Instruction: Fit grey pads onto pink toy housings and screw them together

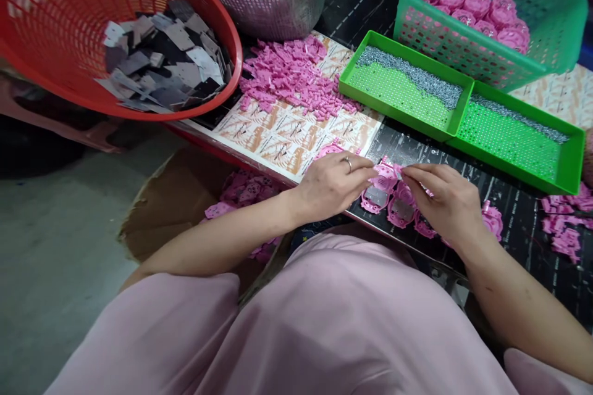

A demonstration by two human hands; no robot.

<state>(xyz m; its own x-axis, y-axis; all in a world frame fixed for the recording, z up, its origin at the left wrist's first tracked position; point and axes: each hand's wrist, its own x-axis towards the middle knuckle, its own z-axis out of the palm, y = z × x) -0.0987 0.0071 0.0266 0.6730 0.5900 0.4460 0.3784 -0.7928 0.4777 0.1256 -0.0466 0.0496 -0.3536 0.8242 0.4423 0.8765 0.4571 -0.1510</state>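
Note:
A row of pink plastic casings (376, 197) lies along the near edge of the table, some with a clear or greyish plate inside. My left hand (334, 182), with a ring on one finger, has its fingers together at the upper left edge of a casing. A small pink plastic part is pinched between the thumb and fingers of my right hand (447, 200), just above that casing's right side. My right hand partly hides the casings beneath it. Another pink casing (331, 148) shows behind my left hand.
Green trays (451, 129) of small metal screws sit beyond my hands. Loose pink parts (291, 74) are heaped left of them. A red basket (185, 112) holds grey plates; a pale basket (278, 9) and a green basket (467, 58) hold pink pieces. Below, a cardboard box (157, 216) contains pink casings.

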